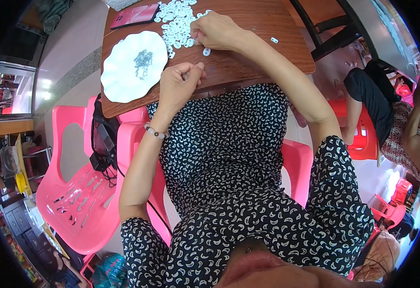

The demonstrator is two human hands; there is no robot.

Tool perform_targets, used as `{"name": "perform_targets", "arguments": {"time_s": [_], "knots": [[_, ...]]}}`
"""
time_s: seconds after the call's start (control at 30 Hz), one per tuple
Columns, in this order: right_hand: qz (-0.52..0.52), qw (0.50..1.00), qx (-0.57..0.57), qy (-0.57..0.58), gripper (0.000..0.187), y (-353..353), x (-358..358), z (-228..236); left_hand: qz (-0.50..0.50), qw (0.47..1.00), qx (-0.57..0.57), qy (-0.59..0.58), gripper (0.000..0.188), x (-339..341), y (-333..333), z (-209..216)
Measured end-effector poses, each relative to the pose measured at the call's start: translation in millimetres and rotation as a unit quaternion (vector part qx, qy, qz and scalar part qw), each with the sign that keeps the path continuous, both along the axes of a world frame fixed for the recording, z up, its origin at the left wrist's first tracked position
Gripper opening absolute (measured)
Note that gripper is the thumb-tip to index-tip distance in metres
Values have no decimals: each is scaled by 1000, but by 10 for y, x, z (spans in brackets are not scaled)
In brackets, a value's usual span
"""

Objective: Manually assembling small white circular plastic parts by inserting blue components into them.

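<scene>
A pile of small white oval pieces with holes (177, 30) lies on the brown wooden table (248, 67). At the pile's right edge is my right hand (217, 31), its fingers curled down and closed; what they hold, if anything, is hidden. My left hand (180, 84) is at the table's near edge, thumb and fingers pressed together, with nothing I can make out between them. Beside it on the left stands a white wavy-rimmed plate (116, 72) bearing a heap of tiny grey bits (143, 62). One loose white piece (206, 52) lies just below my right hand.
A pink flat case (134, 16) lies at the table's far left. Another white piece (274, 40) lies off to the right. A pink chair (75, 201) with a black bag (103, 134) stands at my left. On the right, a person (370, 103) sits by a red stool (363, 139).
</scene>
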State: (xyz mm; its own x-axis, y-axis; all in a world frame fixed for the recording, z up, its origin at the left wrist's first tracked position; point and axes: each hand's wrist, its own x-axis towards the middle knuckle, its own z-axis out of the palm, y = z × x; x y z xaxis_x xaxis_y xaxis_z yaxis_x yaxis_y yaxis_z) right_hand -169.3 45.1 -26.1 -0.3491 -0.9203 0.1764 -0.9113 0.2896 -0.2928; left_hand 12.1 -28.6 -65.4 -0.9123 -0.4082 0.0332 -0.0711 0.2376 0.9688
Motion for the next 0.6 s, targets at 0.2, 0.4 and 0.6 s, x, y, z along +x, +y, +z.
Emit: {"name": "perform_targets", "arguments": {"time_s": [0.2,0.4,0.6], "knots": [[8,1000,-11,-16,14,5,-14,-28,5,1000,-15,-11,32,5,19,32],[10,999,-38,-8,14,3,-17,-56,5,1000,-11,-13,32,-1,1,6],[2,1000,-22,-5,20,-11,-70,-111,1,1000,-12,-18,31,2,5,28]]}}
